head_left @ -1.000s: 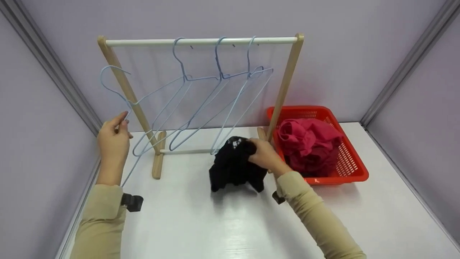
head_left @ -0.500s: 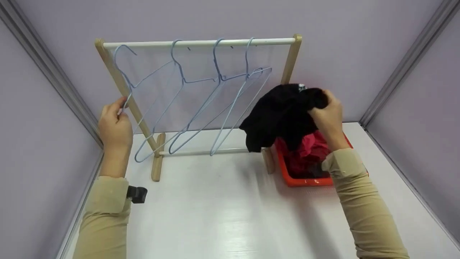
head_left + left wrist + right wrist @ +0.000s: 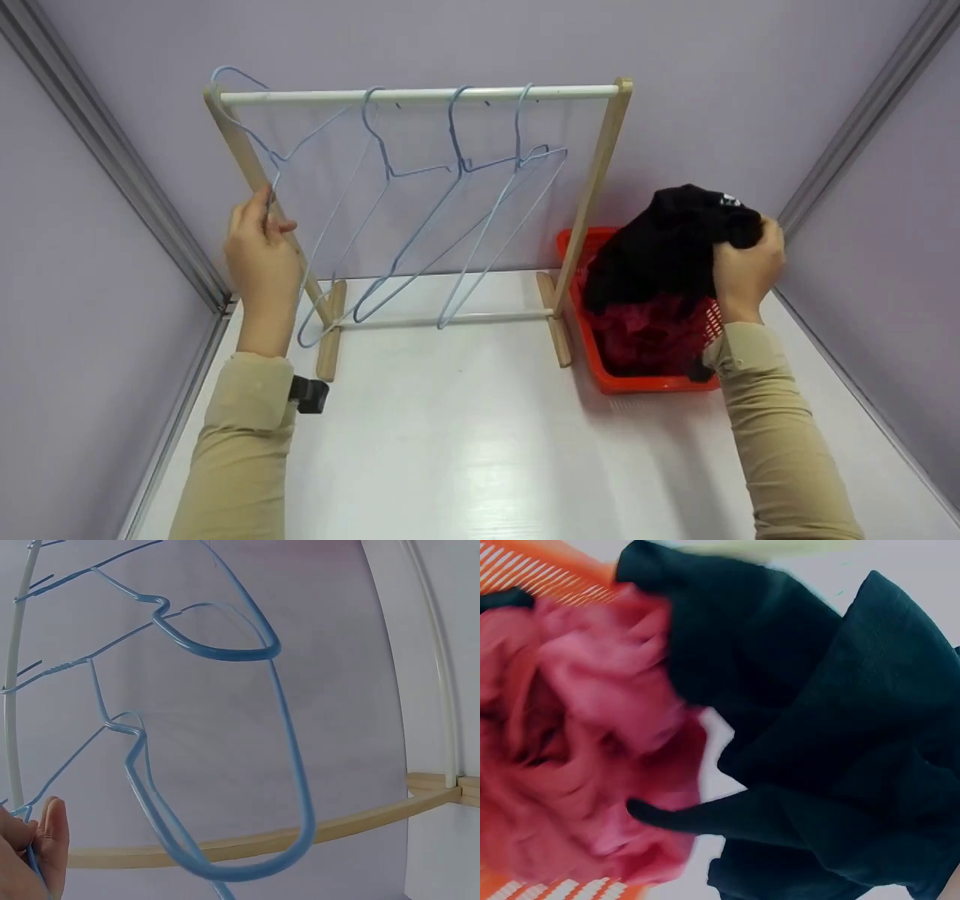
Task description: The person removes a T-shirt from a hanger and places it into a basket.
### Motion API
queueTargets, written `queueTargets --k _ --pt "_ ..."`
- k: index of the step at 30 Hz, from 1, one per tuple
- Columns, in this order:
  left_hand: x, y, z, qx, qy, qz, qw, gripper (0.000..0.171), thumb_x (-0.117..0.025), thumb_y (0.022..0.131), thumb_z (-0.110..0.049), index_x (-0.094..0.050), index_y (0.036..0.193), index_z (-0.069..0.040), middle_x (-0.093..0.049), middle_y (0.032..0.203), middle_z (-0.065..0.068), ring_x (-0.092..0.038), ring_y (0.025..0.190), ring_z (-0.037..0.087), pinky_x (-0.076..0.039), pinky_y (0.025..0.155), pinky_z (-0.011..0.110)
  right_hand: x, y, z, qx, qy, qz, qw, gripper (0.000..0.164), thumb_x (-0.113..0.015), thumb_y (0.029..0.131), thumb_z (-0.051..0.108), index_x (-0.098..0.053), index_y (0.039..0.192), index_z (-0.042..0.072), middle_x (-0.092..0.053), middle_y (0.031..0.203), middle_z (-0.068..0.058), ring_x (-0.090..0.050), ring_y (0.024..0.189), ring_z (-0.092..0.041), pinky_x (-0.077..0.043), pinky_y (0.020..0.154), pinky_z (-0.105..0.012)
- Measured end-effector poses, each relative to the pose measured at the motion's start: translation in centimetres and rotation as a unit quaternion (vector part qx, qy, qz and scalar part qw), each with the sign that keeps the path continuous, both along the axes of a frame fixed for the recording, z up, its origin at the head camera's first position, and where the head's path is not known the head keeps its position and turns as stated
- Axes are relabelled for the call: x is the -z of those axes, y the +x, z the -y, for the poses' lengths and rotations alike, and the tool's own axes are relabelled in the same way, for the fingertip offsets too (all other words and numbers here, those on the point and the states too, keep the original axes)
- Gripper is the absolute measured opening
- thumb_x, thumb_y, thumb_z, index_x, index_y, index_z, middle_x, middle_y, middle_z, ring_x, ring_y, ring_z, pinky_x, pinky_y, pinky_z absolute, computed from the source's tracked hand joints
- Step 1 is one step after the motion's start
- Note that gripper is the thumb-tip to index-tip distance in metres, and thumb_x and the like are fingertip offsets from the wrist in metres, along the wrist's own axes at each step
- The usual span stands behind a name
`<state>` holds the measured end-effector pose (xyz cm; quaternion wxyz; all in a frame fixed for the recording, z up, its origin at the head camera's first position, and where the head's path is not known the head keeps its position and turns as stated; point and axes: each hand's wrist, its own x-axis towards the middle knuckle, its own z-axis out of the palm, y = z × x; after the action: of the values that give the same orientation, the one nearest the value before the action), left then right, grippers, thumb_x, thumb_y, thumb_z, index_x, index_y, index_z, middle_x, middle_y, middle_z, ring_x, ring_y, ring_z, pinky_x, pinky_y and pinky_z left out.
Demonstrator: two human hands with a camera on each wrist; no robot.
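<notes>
My left hand (image 3: 262, 255) pinches a light blue wire hanger (image 3: 279, 159) just below its hook, at the rack's left end. The hook of that hanger is level with the rail, overlapping the left post top in the head view. On the right, my right hand (image 3: 750, 259) grips a bunched black garment (image 3: 667, 240) with a small white print near the grip. The cloth hangs over the red basket (image 3: 611, 382), covering part of the crumpled pink-red cloth (image 3: 592, 727) inside. In the right wrist view the black garment fills the right side and hides most of the hand.
A clothes rack with a white rail (image 3: 420, 96) and wooden posts stands at the back. Several blue hangers (image 3: 420, 232) hang from its rail. White table surface (image 3: 465, 442) lies in front, with pale walls behind and at both sides.
My right hand has carried the black garment from above the table, right and up, over the basket. My left hand has raised its hanger toward the rail and moved slightly right.
</notes>
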<state>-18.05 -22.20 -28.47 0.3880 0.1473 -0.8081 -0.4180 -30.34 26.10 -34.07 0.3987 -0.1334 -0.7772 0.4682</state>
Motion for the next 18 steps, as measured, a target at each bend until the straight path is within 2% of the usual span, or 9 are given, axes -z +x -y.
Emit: queueTargets --k 4,8,12,15,18 --pt "-0.4 -0.2 -0.1 -0.018 -0.006 0.002 0.9998 0.037 -0.043 0.096 0.004 -0.052 0.132 0.000 -0.057 0.126 0.019 -0.063 0.105 0.029 -0.047 0.097 0.040 2.5 -0.3 -1.0 -0.009 0.038 0.049 0.998 0.036 -0.063 0.080 0.013 -0.059 0.109 -0.008 -0.060 0.110 -0.023 -0.055 0.109 -0.037 -0.040 0.098 -0.045" --pt "-0.7 -0.3 -0.2 -0.024 -0.006 0.004 0.9997 0.037 -0.041 0.097 0.004 -0.052 0.132 0.000 -0.057 0.127 0.019 -0.062 0.104 0.030 -0.047 0.097 0.039 4.2 -0.3 -1.3 -0.015 0.074 0.088 0.993 0.035 -0.060 0.081 0.014 -0.058 0.109 -0.008 -0.060 0.112 -0.027 -0.054 0.109 -0.043 -0.040 0.095 -0.051" --pt "-0.8 -0.3 -0.5 -0.057 -0.048 0.012 0.9972 0.037 -0.043 0.095 0.005 -0.055 0.130 -0.002 -0.058 0.126 0.017 -0.063 0.096 0.030 -0.052 0.084 0.042 4.9 0.0 -1.5 -0.038 0.111 0.127 0.985 0.039 -0.060 0.083 0.021 -0.057 0.111 -0.007 -0.059 0.114 -0.028 -0.053 0.110 -0.045 -0.040 0.093 -0.055" --pt "-0.8 -0.3 -1.0 -0.092 -0.094 0.031 0.9908 0.038 -0.046 0.094 0.005 -0.057 0.129 -0.007 -0.060 0.125 0.013 -0.065 0.093 0.032 -0.052 0.070 0.044 5.3 0.3 -1.9 -0.060 0.127 0.171 0.975 0.043 -0.060 0.084 0.022 -0.055 0.118 -0.005 -0.058 0.120 -0.028 -0.052 0.114 -0.045 -0.039 0.097 -0.056" --pt "-0.7 -0.5 -1.4 -0.107 -0.131 0.044 0.9845 0.036 -0.048 0.095 0.000 -0.058 0.128 -0.010 -0.061 0.125 0.010 -0.066 0.090 0.033 -0.050 0.061 0.044 5.8 0.5 -2.4 -0.080 0.134 0.203 0.967 0.047 -0.060 0.084 0.020 -0.053 0.124 -0.004 -0.056 0.126 -0.028 -0.050 0.119 -0.044 -0.038 0.100 -0.055"
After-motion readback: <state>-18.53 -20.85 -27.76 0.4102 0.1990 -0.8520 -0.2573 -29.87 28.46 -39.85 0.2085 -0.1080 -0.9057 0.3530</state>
